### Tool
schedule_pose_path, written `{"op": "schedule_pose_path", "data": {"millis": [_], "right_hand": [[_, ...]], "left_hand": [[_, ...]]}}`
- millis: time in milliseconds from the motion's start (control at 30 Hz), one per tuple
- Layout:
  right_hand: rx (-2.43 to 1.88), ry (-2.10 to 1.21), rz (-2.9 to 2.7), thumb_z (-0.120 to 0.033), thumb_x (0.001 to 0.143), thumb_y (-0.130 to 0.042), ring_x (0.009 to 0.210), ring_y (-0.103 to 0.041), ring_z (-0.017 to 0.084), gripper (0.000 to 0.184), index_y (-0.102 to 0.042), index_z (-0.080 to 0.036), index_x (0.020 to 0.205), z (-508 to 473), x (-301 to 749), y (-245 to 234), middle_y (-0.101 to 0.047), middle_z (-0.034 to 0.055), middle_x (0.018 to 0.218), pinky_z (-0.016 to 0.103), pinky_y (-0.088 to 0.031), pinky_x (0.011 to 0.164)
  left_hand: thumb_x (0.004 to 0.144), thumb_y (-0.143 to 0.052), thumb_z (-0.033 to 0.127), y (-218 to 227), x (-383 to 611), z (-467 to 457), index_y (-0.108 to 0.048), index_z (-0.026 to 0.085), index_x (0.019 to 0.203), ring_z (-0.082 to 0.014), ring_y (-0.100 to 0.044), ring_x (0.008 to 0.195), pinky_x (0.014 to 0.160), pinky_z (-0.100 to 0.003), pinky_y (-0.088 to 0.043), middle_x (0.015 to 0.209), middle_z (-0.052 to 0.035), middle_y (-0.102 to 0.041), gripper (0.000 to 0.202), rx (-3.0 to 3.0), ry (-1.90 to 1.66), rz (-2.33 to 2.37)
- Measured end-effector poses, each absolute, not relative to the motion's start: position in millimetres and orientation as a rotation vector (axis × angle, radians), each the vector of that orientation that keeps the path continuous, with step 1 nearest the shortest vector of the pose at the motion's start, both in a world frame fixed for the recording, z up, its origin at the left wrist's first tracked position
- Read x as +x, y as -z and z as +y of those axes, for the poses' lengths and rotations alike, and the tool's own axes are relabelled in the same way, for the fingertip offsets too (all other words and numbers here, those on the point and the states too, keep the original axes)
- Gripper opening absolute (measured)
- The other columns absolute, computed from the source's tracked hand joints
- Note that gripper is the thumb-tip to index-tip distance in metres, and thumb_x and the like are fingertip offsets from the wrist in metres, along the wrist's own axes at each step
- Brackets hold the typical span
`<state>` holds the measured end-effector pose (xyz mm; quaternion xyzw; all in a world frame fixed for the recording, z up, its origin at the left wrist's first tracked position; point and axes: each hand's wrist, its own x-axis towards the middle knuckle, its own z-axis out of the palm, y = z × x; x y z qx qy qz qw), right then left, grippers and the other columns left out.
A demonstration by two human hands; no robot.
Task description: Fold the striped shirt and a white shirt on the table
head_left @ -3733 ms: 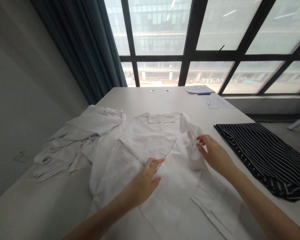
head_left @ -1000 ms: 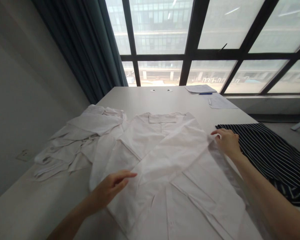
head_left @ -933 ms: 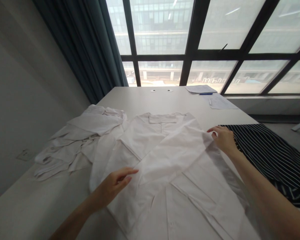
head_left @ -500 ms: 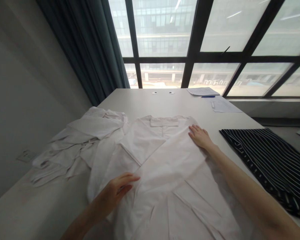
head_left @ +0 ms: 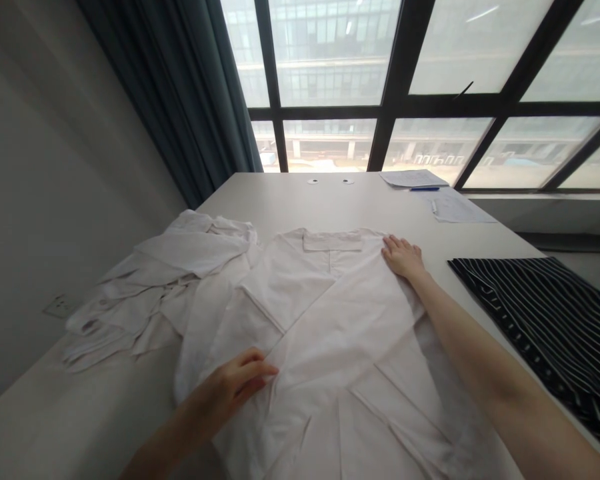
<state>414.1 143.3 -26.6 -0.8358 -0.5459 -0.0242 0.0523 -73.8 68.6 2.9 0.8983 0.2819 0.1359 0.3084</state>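
Observation:
A white shirt (head_left: 330,320) lies spread on the white table, its collar band towards the window and its sleeves folded across the body. My left hand (head_left: 245,380) is at the shirt's left side, with thumb and fingers drawn together on the fabric beside a small crease. At the far right shoulder of the shirt, my right hand (head_left: 403,256) rests flat, palm down, fingers stretched out over the cloth. The undersides of both hands are hidden.
A crumpled pile of white clothes (head_left: 165,273) lies to the left. Black striped cloth (head_left: 545,320) is at the right edge. Papers (head_left: 415,178) and a blue pen (head_left: 424,189) sit at the table's (head_left: 280,200) far right, below the window. A dark curtain (head_left: 180,93) hangs at left.
My right hand has slid slightly farther towards the shoulder edge. On my left hand, the thumb and fingers have come closer together. The view has shifted a little.

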Motion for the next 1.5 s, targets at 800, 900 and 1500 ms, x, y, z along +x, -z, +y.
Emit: {"op": "schedule_pose_path", "data": {"millis": [800, 900, 1500], "right_hand": [[-1.534, -0.615, -2.459, -0.043, 0.095, -0.049, 0.148, -0.017, 0.025, 0.057, -0.038, -0.028, 0.148, -40.8, 249.7, -14.0, -0.030, 0.0034, 0.158, 0.048, -0.018, 0.118], [-1.539, -0.606, -2.425, -0.029, 0.086, -0.057, 0.147, -0.019, 0.024, 0.061, -0.042, -0.028, 0.145, -42.9, 248.5, -14.2, -0.034, 0.0028, 0.157, 0.048, -0.017, 0.118], [-1.305, -0.337, -2.371, -0.029, 0.099, -0.046, 0.135, -0.043, 0.020, 0.026, -0.068, -0.026, 0.112, -43.3, 247.0, 1.8, -0.063, 0.0031, 0.133, 0.042, -0.031, 0.113]], "left_hand": [[0.087, -0.057, 0.017, -22.8, -40.8, 22.0, -0.062, 0.023, 0.086, -0.0224, -0.059, 0.097, 0.099, -0.048, -0.037, 0.099, -0.0024, -0.065, 0.008, 2.889, -0.592, 0.765], [0.077, -0.068, 0.025, -20.5, -26.9, 0.3, -0.060, 0.023, 0.091, -0.0236, -0.058, 0.095, 0.099, -0.048, -0.037, 0.096, -0.0012, -0.064, 0.016, 2.839, -0.407, 0.742], [0.080, -0.055, 0.006, -29.5, -28.1, 6.3, -0.056, 0.021, 0.075, -0.0175, -0.056, 0.117, 0.114, -0.039, -0.030, 0.109, 0.0003, -0.064, 0.016, 2.689, -0.389, 0.400]]}}
